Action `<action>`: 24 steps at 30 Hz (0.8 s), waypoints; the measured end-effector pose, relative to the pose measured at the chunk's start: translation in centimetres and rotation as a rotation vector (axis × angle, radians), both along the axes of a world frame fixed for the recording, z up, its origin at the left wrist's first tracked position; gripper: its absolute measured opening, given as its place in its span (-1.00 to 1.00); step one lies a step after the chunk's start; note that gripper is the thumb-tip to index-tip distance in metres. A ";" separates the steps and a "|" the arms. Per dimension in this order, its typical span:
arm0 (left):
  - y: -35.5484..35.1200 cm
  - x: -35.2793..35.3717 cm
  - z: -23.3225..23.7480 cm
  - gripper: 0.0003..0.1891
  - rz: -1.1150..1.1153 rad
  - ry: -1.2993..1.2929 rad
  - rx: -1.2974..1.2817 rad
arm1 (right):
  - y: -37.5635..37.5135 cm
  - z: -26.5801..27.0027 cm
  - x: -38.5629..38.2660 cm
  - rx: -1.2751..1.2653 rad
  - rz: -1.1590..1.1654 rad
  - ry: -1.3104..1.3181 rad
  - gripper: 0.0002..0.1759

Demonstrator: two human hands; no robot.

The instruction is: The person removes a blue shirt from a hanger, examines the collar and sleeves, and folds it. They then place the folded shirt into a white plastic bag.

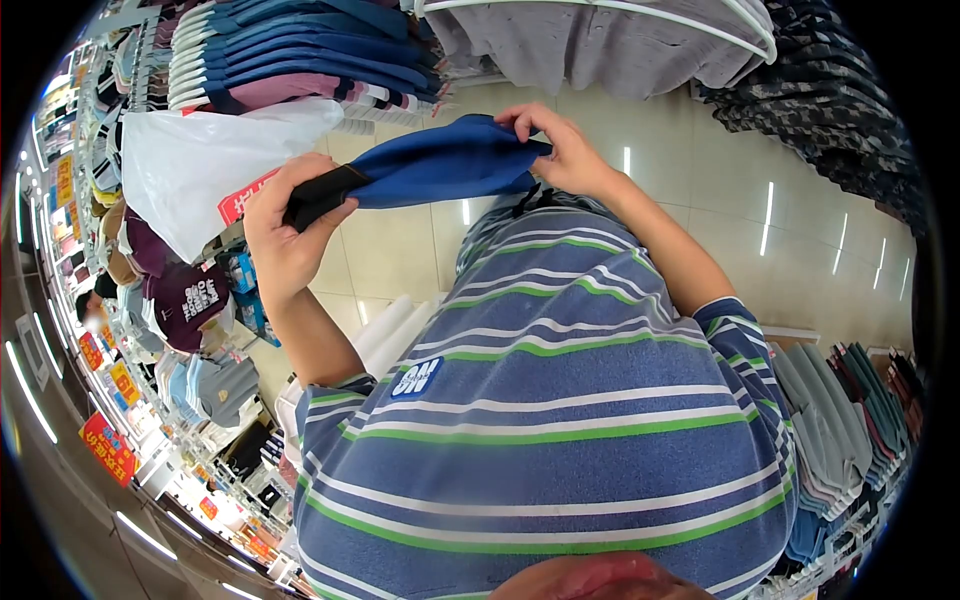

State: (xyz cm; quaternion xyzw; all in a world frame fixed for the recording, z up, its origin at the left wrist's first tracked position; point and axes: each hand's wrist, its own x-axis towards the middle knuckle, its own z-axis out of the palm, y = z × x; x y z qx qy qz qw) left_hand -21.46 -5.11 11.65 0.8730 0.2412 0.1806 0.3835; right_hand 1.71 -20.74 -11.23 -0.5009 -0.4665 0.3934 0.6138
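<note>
A blue garment with a black section at one end (445, 160) is stretched sideways in front of my body, loosely folded, so its exact kind cannot be made out. My left hand (285, 215) is closed around the black end, thumb below and fingers above. At the opposite end, my right hand (560, 150) pinches the blue fabric's edge between thumb and fingers. The cloth bows out slightly between the two hands. Just beyond my left hand hangs a white plastic bag (200, 165) with a red printed label.
Blue shirts on hangers (300, 45) fill a rack ahead on the left. Grey garments (590, 45) hang from a white rail ahead, with camouflage clothes (810, 110) to the right. More folded or hanging clothes (825, 410) are beside me at right. Shiny tiled floor (690, 160) shows between racks.
</note>
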 end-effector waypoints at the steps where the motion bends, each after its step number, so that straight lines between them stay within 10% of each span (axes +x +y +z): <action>1: -0.1 0.0 0.0 -0.59 0.002 0.002 0.000 | -0.1 0.7 0.1 0.046 0.006 -0.104 -0.63; 24: 0.8 -1.3 0.4 -0.62 0.046 0.085 0.034 | 0.5 0.0 2.4 0.069 -0.154 -0.388 -0.84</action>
